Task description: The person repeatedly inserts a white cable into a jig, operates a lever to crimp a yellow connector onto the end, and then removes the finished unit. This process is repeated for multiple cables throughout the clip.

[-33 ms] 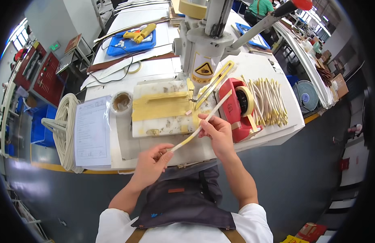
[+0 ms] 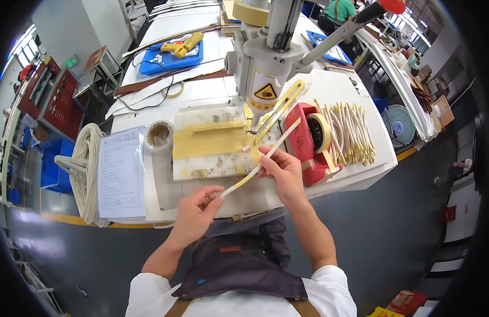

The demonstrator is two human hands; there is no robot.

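Note:
Both my hands hold one thin white cord (image 2: 283, 139) with yellowish tape at its ends, slanting up to the right over the bench's front edge. My left hand (image 2: 198, 210) pinches its lower end between thumb and fingertips. Around its middle, the thumb and fingers of my right hand (image 2: 282, 173) are closed. The cord's upper tip lies in front of a red tape dispenser (image 2: 303, 141) with a tape roll in it. Just beyond my hands is a white block (image 2: 212, 173) partly covered with yellow tape, under a grey hand press (image 2: 265, 68).
Many similar cords (image 2: 352, 132) lie in a row right of the dispenser. To the left are a round tub (image 2: 159, 134), a printed sheet (image 2: 120, 174) and a coil of white cord (image 2: 86, 177). The press's red-knobbed lever (image 2: 345, 33) reaches up right. A blue tray (image 2: 173, 63) holds a yellow glue gun (image 2: 183, 46).

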